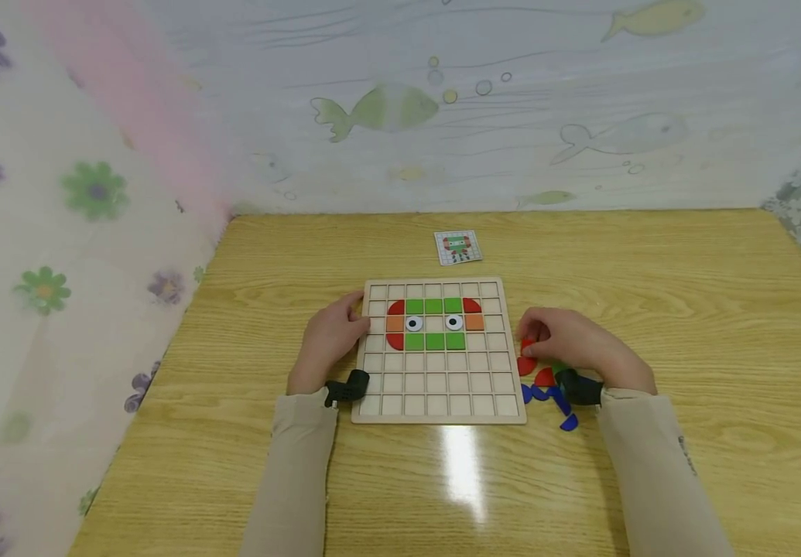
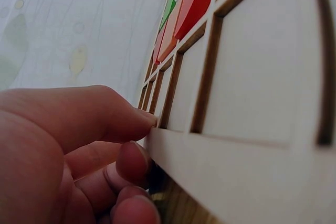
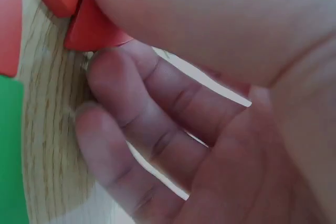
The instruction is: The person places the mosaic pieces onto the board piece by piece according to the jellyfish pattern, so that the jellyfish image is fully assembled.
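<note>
Presently, board: the grid board (image 1: 407, 404) lies flat on the table (image 1: 233, 480), between the two hands.
Left hand: at the board's left edge (image 1: 330, 336); thumb touches the rim, other fingers curl in beside and below it, holding the edge.
Right hand: just right of the board (image 1: 570, 336); thumb and forefinger pinch a red piece (image 3: 97, 30), remaining fingers bent and slightly apart.
Laid pieces: toward the far side of the grid, green squares (image 1: 435, 341) in two rows, orange squares (image 1: 474, 322) left and right, red corners (image 1: 396, 308), and two eye discs (image 1: 414, 323) between the rows.
Loose pieces: right of the board, red curved pieces (image 1: 544, 377) and blue pieces (image 1: 569, 422); a green piece (image 1: 559, 369) is partly hidden by the right wrist.
Pattern card: on the table, beyond the board's far edge (image 1: 458, 247).
</note>
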{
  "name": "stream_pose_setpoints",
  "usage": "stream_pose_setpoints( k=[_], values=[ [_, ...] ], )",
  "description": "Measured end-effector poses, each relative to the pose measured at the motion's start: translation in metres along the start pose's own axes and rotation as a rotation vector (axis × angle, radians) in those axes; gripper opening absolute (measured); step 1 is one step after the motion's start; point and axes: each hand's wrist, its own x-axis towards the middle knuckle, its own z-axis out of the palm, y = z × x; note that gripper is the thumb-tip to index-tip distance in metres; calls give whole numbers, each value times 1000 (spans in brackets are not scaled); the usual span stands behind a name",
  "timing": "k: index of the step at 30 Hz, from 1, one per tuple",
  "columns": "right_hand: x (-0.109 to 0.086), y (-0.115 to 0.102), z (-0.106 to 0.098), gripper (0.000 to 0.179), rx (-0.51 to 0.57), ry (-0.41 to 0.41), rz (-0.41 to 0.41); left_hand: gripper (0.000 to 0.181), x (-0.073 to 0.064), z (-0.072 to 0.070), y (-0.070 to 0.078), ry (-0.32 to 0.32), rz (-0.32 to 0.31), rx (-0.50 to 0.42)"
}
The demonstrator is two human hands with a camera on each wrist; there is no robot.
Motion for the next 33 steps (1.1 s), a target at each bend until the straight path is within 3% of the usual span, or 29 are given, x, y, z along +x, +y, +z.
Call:
stream_pose_setpoints(
  k=[13, 24, 33],
  values=[
    [6, -9, 1, 14, 17, 158, 40, 54, 1, 0, 0, 3, 3, 11],
    [17, -27, 16, 12, 120, 133, 19, 54, 1, 1, -1, -2, 1, 6],
    [24, -37, 30, 15, 67, 161, 0, 54, 1, 1, -1, 1, -1, -2]
  ],
)
